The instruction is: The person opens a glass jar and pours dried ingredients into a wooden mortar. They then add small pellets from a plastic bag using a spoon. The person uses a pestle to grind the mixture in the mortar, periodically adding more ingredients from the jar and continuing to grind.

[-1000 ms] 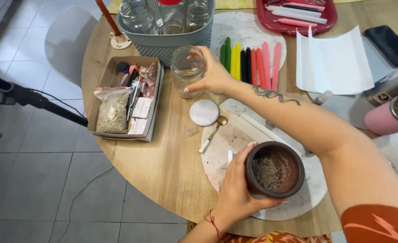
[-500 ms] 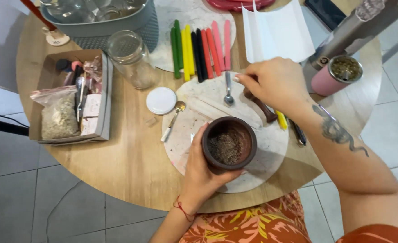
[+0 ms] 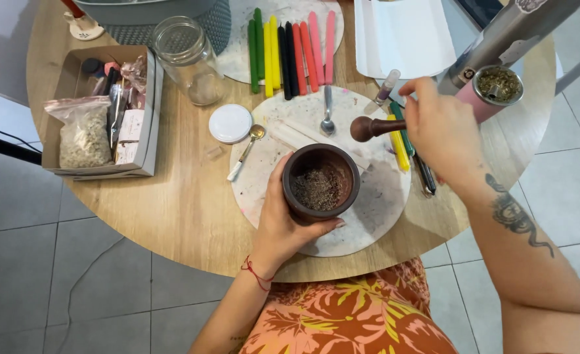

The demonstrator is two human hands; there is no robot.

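My left hand (image 3: pixel 282 223) cups a dark brown mortar (image 3: pixel 321 183) from the near-left side; the mortar holds dark crushed herb and rests on a round pale mat (image 3: pixel 375 203). My right hand (image 3: pixel 437 128) grips the handle of a brown wooden pestle (image 3: pixel 369 128), its rounded head lifted off the mat, above and to the right of the mortar. A metal spoon (image 3: pixel 327 111) lies on the mat just left of the pestle head.
An empty glass jar (image 3: pixel 188 59), its white lid (image 3: pixel 230 123) and a gold spoon (image 3: pixel 246 152) sit to the left. Coloured candles (image 3: pixel 290 49) lie in a row at the back. A cardboard box (image 3: pixel 100 108) of packets stands far left, a pink cup (image 3: pixel 493 88) of herbs right.
My right hand left the glass jar, crossed to the right side of the mat and picked up the pestle. The left hand kept holding the mortar.
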